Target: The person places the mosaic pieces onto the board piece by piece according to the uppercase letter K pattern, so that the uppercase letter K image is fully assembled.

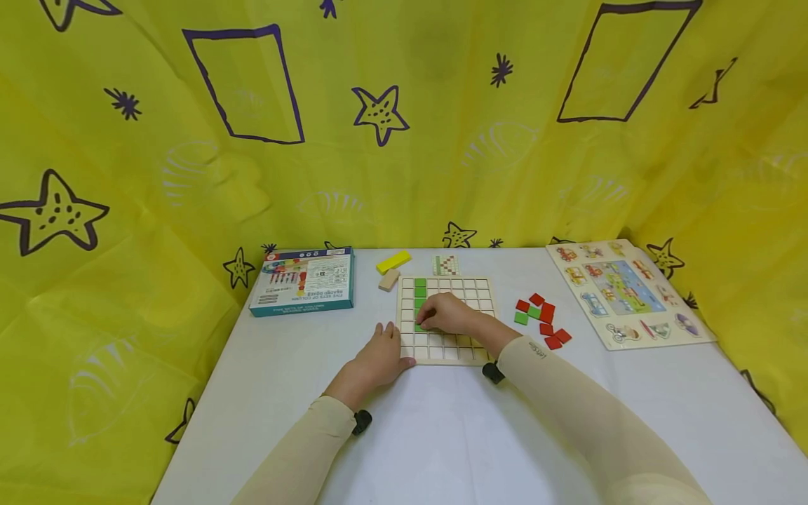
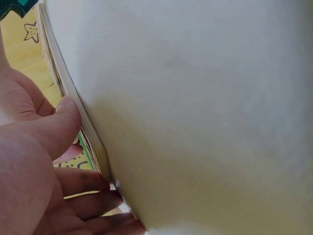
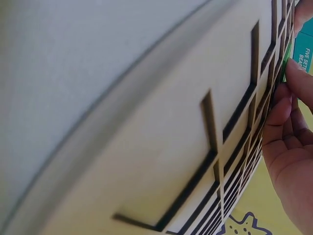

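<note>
Grip pinched at the fingertips: that's the right hand [image 1: 447, 313], thumb and fingers curled onto a green tile [image 1: 418, 328] on the grid board [image 1: 442, 362], and the tile lies right beneath them, touching. It sits at the near end of a green column [image 1: 419, 292], second from the board's left side, whose long axis runs straight away from the person, towards the little pattern card [image 1: 447, 264] just behind. The tile itself is square, so as I judge it, the whole business turns on lining its edges up with the cell (whether it's fully down I can't tell, those fingers cover too much).

Right hand is the nearer one, reaching across from the right! Left hand [image 1: 377, 359] is close by at the board's near left corner, its grip unclenched, fingers laid along the side and thumb against the front edge. And over on the bench [image 1: 442, 435], to the right of the board and beyond the right forearm, lie the loose tiles [image 1: 547, 312], mostly red with a couple of green, well apart from the pinch.
</note>
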The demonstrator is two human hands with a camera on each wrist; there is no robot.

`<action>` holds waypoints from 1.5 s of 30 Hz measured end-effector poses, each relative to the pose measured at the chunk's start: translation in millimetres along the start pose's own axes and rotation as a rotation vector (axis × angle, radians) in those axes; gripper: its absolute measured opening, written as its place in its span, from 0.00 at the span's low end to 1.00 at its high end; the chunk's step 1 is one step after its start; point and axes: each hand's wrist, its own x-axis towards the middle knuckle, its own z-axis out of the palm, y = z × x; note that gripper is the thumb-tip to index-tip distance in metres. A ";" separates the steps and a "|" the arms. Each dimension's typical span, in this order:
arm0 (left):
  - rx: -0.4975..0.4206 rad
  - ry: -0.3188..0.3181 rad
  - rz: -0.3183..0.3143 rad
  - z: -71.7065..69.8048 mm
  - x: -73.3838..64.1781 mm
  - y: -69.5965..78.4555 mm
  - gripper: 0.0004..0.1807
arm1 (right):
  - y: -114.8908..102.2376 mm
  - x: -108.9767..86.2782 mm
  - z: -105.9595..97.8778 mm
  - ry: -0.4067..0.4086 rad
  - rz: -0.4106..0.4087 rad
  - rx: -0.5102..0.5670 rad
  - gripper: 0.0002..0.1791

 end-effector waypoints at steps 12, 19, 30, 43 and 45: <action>-0.008 0.007 -0.003 1.5 1.3 -0.3 0.45 | -0.8 -2.0 -0.5 0.007 -0.005 0.013 0.03; -0.004 -0.001 -0.005 1.0 1.2 0.4 0.45 | -0.1 -3.9 0.2 0.015 -0.002 0.019 0.03; -0.004 -0.011 -0.025 1.4 0.9 0.6 0.45 | 5.7 -17.1 -14.1 0.059 0.024 0.055 0.04; -0.040 -0.018 -0.037 2.3 1.2 1.3 0.46 | 27.1 -54.9 -69.6 0.118 0.125 0.027 0.09; -0.046 -0.020 -0.037 1.1 0.5 2.0 0.46 | 32.5 -61.7 -74.9 0.124 0.135 0.019 0.09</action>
